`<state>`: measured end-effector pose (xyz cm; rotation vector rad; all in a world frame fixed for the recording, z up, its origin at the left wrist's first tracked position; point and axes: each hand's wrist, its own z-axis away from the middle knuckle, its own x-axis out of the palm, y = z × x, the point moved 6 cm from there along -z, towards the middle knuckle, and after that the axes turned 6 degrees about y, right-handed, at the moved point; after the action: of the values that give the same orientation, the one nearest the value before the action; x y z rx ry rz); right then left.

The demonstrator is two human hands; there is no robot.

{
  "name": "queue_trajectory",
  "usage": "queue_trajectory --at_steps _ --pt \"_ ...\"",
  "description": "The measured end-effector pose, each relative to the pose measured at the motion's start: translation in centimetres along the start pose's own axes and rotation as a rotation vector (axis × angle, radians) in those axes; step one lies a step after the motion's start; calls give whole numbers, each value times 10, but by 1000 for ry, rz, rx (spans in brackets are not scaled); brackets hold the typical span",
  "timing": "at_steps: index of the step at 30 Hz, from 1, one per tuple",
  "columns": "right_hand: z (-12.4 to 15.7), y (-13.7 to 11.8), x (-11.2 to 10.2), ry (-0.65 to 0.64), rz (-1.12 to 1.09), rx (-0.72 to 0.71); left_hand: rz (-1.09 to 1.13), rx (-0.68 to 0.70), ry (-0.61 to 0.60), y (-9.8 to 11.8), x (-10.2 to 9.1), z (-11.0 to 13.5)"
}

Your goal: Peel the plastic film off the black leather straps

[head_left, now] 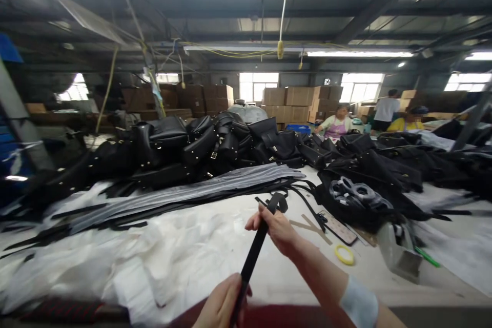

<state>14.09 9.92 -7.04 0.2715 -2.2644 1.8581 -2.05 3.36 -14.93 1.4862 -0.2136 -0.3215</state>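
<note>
A black strap (253, 251) runs between my two hands, slanting up and away from me over the white table (246, 215). Close to the table's near edge, my left hand (223, 300) is closed round its lower part. Farther out, my right hand (279, 228) pinches the strap near its upper end, where it curls over in a loop. Beyond my hands lies a long bundle of black and grey strips (192, 192). Thin white wrapping sheets (172, 246) are spread to the left of my hands.
Black bags (230, 143) are heaped along the far side. On the right lie a yellow tape roll (344, 254), a phone (338, 228), a grey box-like holder (400, 251), a green pen (426, 256) and several clear rolls (359, 192). Other people, one in a purple apron (338, 128), are farther back.
</note>
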Motion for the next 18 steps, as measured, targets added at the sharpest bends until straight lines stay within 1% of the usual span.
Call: queue_trajectory --at_steps 1,3,5,6,7,10,11,12,13,15,16,18 --pt "5 -1 13 -46 51 -5 26 32 -16 8 3 -8" --pt "17 3 35 -134 140 50 83 122 -49 27 11 -20" --pt "25 6 46 -207 183 125 122 201 -43 40 16 -27" --pt "25 4 45 -210 166 140 128 221 -36 42 19 -28" --pt "21 -2 39 -177 124 138 130 228 -41 42 22 -27" --pt "-5 -32 6 47 -48 93 120 217 -83 34 31 -22" --pt "-13 -42 -2 98 -78 69 115 216 -96 32 33 -21" --pt "-19 -51 -5 113 -79 37 117 221 -106 34 34 -21" --pt "-21 -59 -3 96 -57 -4 124 232 -110 38 33 -22" --pt "-14 -67 11 20 16 -84 153 264 -112 55 30 -25" --pt "-7 -65 22 -22 63 -98 173 285 -105 67 28 -27" --pt "11 -57 41 -94 142 -66 196 340 -89 90 23 -30"
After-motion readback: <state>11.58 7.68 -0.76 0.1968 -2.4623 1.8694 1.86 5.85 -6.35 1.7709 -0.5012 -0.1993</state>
